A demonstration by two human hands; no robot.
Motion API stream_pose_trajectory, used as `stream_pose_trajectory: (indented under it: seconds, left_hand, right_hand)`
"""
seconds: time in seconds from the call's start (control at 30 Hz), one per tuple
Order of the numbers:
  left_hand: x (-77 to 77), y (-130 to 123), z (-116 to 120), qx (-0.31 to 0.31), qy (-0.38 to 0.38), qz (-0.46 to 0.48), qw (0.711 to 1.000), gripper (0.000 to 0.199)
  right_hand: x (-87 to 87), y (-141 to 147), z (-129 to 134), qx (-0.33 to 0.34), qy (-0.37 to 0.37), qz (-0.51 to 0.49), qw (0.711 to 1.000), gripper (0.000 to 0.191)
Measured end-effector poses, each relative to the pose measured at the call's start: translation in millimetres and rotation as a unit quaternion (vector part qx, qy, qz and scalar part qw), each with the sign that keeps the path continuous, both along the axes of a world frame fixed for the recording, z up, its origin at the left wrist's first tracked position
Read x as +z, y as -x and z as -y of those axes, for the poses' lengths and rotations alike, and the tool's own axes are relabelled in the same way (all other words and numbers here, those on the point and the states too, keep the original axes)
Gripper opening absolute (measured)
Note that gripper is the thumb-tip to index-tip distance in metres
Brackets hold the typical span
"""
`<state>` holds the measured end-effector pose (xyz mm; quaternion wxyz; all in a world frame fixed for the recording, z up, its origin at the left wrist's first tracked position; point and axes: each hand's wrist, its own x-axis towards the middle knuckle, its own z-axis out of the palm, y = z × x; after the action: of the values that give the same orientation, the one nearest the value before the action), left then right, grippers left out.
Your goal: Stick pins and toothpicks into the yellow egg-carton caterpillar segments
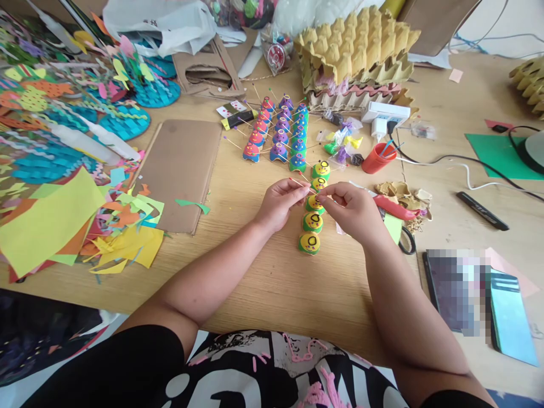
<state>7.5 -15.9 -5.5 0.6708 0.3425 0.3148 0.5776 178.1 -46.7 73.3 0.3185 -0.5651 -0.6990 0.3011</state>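
My left hand [281, 205] pinches a thin pale stick [300, 182] with a red tip, held just above a row of yellow-and-green egg-carton cups. My right hand [349, 205] is closed, its thumb and fingertips pressed together by the stick's other end; the exact grip is too small to make out. Nearest me in the row stands a yellow cup [309, 243] with a dark ring on top. Behind my hands are rows of painted cups: red cups [251, 151], purple cups [279, 152] and blue-green cups [297, 161], with thin sticks poking out of several.
Paper scraps [127, 243] and a cardboard sheet [178, 170] lie left. Egg trays [357, 45] are stacked at the back. An orange cup [374, 160], a power strip [389, 113] with cables, a black marker [482, 211] and a phone [512, 311] sit right.
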Motion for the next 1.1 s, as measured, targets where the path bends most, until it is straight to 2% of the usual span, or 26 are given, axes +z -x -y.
stream_pose_trajectory:
  seconds: [0.37,0.67,0.8,0.93,1.03,1.1]
  left_hand:
    - [-0.6,-1.8,1.1,0.002,-0.012,-0.014,1.0,0.04]
    - [-3.6,-0.3,0.2,0.0,-0.015,-0.011,1.0,0.037]
    - [-3.8,-0.5,1.1,-0.001,-0.019,-0.016,1.0,0.038]
    - [-5.7,0.6,-2.1,0.017,-0.021,-0.029,0.999,0.037]
    - [-10.8,1.6,-6.5,0.074,-0.023,-0.073,0.994,0.033]
    - [-15.6,2.0,-8.5,0.105,-0.04,-0.127,0.986,0.028]
  right_hand:
    - [-4.8,5.8,-0.8,-0.013,-0.012,-0.015,1.0,0.009]
    - [-0.6,0.8,0.4,-0.005,-0.008,-0.001,1.0,0.012]
    - [-5.1,2.9,-0.6,-0.014,-0.023,-0.001,1.0,0.011]
    - [-9.9,-1.5,-5.0,-0.045,-0.064,0.05,0.996,0.011]
    - [-9.0,-11.8,-8.3,-0.055,-0.103,0.128,0.985,0.014]
    - [-6.8,-20.5,-9.1,-0.039,-0.097,0.186,0.977,0.019]
